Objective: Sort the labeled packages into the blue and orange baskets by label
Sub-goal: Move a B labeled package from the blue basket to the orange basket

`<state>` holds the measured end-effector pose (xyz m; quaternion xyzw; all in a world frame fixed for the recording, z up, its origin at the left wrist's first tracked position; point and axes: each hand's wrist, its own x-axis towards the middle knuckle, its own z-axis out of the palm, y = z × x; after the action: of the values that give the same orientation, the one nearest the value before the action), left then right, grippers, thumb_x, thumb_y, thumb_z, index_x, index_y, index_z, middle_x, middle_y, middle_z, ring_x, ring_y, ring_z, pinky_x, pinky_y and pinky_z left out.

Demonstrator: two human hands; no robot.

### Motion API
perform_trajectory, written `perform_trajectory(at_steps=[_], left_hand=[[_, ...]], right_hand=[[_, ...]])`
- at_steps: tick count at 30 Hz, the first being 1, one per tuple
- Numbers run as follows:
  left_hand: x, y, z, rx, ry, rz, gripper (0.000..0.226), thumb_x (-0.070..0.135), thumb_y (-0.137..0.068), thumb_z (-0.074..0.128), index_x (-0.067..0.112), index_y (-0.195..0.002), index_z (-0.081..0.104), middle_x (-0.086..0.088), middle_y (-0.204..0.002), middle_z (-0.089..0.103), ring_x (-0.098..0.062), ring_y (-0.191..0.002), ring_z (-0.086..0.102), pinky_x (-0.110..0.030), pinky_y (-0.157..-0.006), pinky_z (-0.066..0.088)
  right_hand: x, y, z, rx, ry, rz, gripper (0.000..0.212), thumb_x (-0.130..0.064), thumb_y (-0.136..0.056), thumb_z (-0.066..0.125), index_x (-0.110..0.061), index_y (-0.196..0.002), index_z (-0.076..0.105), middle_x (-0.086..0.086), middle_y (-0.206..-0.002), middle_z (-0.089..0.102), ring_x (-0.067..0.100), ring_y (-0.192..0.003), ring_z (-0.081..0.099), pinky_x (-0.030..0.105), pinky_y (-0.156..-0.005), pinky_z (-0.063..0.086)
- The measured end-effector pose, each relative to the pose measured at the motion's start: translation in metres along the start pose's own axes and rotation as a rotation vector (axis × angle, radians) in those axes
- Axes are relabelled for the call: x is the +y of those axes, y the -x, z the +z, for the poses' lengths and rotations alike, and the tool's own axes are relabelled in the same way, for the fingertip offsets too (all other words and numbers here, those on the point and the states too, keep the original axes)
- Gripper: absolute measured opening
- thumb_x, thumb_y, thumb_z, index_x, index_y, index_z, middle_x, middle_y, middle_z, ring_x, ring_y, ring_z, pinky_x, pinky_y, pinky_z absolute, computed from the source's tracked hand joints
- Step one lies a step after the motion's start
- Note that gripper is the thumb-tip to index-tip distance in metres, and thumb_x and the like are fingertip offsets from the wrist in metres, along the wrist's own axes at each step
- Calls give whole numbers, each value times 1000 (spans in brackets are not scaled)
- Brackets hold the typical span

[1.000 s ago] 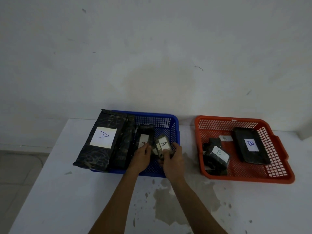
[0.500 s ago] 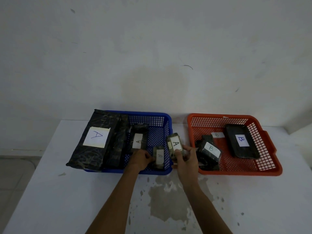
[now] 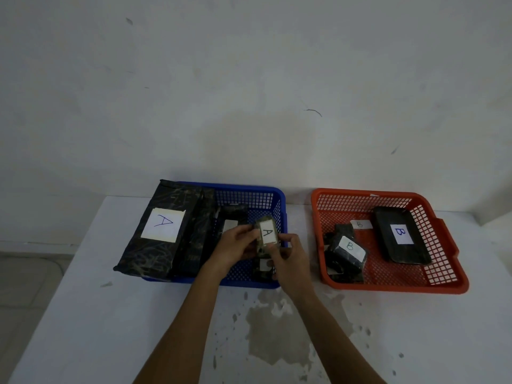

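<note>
A small dark package labeled A (image 3: 266, 233) is held over the right part of the blue basket (image 3: 250, 193), gripped from the left by my left hand (image 3: 235, 245) and from the right by my right hand (image 3: 291, 256). Inside the blue basket lie a large black package labeled A (image 3: 158, 231), a mid-size one (image 3: 231, 217) and a small one (image 3: 263, 268) under my hands. The orange basket (image 3: 388, 286) on the right holds a flat black package labeled B (image 3: 399, 235), a smaller B package (image 3: 346, 253) and a loose B label (image 3: 360, 224).
Both baskets stand at the back of a white table (image 3: 110, 328), against a grey wall. A worn, stained patch (image 3: 277, 328) marks the tabletop in front of the blue basket. The table's left edge drops to a tiled floor (image 3: 25, 286).
My right hand has carried the small A package leftward from the gap between the baskets to over the blue basket. My left hand rose from the basket floor and gripped it too.
</note>
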<state>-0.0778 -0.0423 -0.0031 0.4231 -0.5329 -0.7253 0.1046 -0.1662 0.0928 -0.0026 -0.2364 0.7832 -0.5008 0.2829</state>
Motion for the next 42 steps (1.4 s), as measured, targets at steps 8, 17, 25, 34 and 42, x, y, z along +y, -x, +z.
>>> perform_trajectory(at_steps=[8,17,25,34,42], left_hand=[[-14,-47,-3,230,-256,116,27,21,-89,68,19,-116,65,-7,-107,70,-23,-98,68,-49,-88,57],[-12,-86,34,360,-374,182,28,25,-94,62,11,-119,66,-6,-112,69,-21,-100,64,-35,-87,54],[-16,-89,28,243,-432,153,31,26,-99,52,10,-123,65,-8,-118,68,-18,-99,61,-25,-83,48],[0,-6,-25,466,-571,552,23,23,-93,62,15,-113,70,-1,-102,72,-10,-91,67,-31,-82,59],[16,32,-104,861,-1078,507,73,59,-84,62,20,-143,44,-8,-148,45,-33,-136,38,-51,-113,24]], right_hand=[[11,-13,-14,139,167,17,45,-39,-97,56,-21,-138,50,-1,-122,57,16,-94,66,39,-82,60],[31,-23,-7,11,95,-4,17,-28,-103,47,-29,-116,59,-4,-102,71,12,-91,71,36,-74,63],[34,-26,-10,-28,68,-3,20,-28,-103,48,-27,-119,60,-8,-99,70,9,-90,71,29,-71,63],[29,-20,-5,145,111,17,38,-31,-98,55,-26,-136,50,-2,-118,62,8,-94,65,33,-77,62],[-35,-32,42,5,-25,-94,30,-31,-98,59,-20,-126,58,-10,-92,65,-2,-82,62,6,-67,48]])
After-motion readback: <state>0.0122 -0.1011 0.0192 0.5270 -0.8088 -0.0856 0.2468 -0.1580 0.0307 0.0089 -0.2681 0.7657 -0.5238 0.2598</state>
